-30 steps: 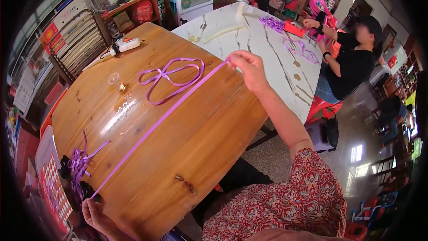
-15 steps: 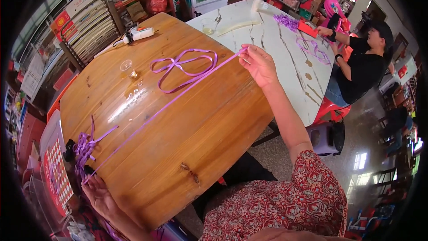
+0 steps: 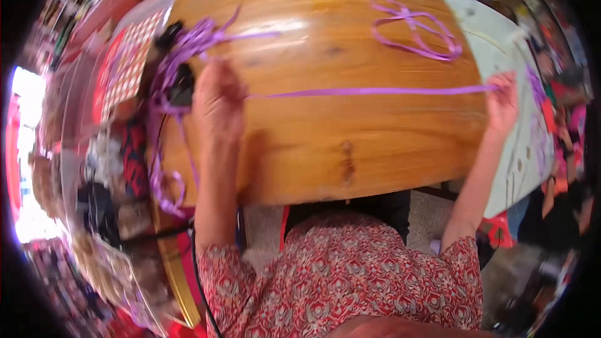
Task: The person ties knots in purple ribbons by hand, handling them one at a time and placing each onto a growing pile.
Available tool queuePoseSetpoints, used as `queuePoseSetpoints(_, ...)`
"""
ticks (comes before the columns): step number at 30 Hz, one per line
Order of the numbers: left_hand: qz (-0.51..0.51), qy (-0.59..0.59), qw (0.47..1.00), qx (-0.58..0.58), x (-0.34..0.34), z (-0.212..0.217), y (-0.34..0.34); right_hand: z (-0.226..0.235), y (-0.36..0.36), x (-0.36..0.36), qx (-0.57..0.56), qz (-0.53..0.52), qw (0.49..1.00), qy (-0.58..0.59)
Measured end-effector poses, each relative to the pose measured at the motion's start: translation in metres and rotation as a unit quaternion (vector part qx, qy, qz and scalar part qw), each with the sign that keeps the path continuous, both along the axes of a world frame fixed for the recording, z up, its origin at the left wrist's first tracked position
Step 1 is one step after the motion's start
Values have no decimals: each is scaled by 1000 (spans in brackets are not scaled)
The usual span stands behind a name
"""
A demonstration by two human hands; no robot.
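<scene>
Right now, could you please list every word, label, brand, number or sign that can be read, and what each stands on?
None can be read in this view.
Red-and-white patterned sheet, left of the wooden table: too blurred to tell whether its marks are print.
Purple ribbon, stretched between the left hand and right hand: no lettering visible.

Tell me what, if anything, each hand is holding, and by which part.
A purple ribbon: the right hand pinches it at its right end. It runs taut to the left hand, where blur hides the exact grip.
</scene>
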State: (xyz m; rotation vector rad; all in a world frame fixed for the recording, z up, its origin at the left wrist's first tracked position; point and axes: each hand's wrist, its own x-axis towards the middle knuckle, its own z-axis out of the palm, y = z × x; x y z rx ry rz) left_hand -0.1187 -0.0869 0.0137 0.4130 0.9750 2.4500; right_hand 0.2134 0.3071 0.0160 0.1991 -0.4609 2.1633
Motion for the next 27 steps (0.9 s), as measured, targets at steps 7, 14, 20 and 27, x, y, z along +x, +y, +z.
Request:
queuePoseSetpoints(7,-11,30,994,-104,41,12,11,19,-55,-57,163,-84,957,-225)
queuePoseSetpoints(14,-49,61,991,-107,51,9,10,28,-167,-137,441,-135,790,-404)
queuePoseSetpoints(20,-22,117,977,-176,56,1,10,24,-204,-171,523,-5,788,-325)
queuePoseSetpoints(27,-111,159,966,-173,63,-9,10,20,-219,-171,602,3,738,-303)
